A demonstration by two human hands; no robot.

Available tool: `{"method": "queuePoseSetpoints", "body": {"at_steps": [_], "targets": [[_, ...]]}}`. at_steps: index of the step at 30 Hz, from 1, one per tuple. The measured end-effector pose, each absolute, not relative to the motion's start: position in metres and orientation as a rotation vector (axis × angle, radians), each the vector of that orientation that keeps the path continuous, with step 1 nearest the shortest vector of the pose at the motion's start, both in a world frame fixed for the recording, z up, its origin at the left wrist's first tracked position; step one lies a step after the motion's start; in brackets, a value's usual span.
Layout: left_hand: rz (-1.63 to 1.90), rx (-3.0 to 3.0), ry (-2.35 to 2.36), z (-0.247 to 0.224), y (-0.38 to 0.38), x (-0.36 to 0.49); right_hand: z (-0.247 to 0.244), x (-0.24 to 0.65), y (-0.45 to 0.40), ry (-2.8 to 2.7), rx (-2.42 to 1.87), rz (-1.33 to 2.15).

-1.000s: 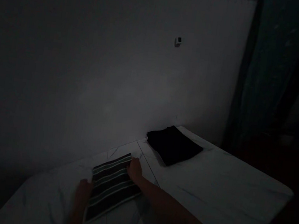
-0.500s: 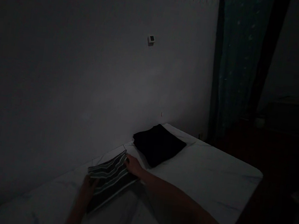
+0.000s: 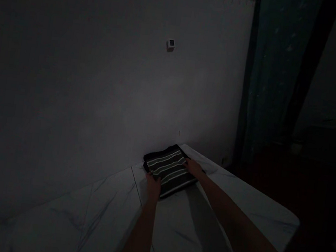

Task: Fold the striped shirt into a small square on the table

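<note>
A folded striped cloth [image 3: 171, 170], dark with pale bands, lies over a folded black cloth [image 3: 151, 156], whose edge shows along the back and left. My left hand [image 3: 153, 186] grips the striped cloth at its near left side, thumb on top. At its right side my right hand [image 3: 192, 168] holds the same cloth, with fingers over the edge. The undersides of both hands' grips are hidden.
The white marbled table [image 3: 107, 220] has seams across it and a rounded right corner. Behind it rises a grey wall [image 3: 113, 94] with a small white device [image 3: 170, 44]. A teal curtain [image 3: 272, 73] hangs at the right. The room is dim.
Both hands have carried the striped cloth rightward and away from me, from bare table onto the black cloth. The view has shifted slightly.
</note>
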State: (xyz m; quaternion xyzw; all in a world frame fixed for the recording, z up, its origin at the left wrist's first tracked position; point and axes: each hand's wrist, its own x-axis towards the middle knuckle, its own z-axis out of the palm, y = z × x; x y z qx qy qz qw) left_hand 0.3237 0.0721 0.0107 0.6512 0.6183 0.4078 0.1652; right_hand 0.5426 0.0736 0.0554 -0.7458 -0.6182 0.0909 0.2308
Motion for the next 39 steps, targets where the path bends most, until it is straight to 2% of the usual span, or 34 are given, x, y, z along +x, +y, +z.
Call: {"method": "queuePoseSetpoints", "body": {"at_steps": [2,5,10,14,19,29,35,39], "targets": [[1.104,1.835,1.813,0.007,0.062,0.327,0.047,0.541,0.074,-1.673,-2.102,0.206],[0.979,1.961,1.943,0.025,0.055,0.331,0.051,0.526,0.083,-1.650,-2.105,0.094],[0.807,2.345,1.995,0.056,0.062,0.354,0.057,0.499,0.103,-1.872,-1.901,-0.112],[0.673,2.327,2.016,0.032,0.067,0.372,0.033,0.500,0.112,-1.992,-1.976,-0.006],[0.720,2.327,2.082,-0.003,0.067,0.375,0.011,0.510,0.118,-1.963,-2.076,0.154],[0.657,2.248,1.985,0.006,0.066,0.365,0.014,0.501,0.110,-1.973,-2.095,0.028],[0.645,2.431,1.748,-0.023,0.031,0.320,0.017,0.492,0.100,-1.935,-2.157,-0.128],[0.445,2.627,1.520,-0.045,-0.012,0.245,0.012,0.494,0.090,-1.963,-2.177,-0.151]]}}
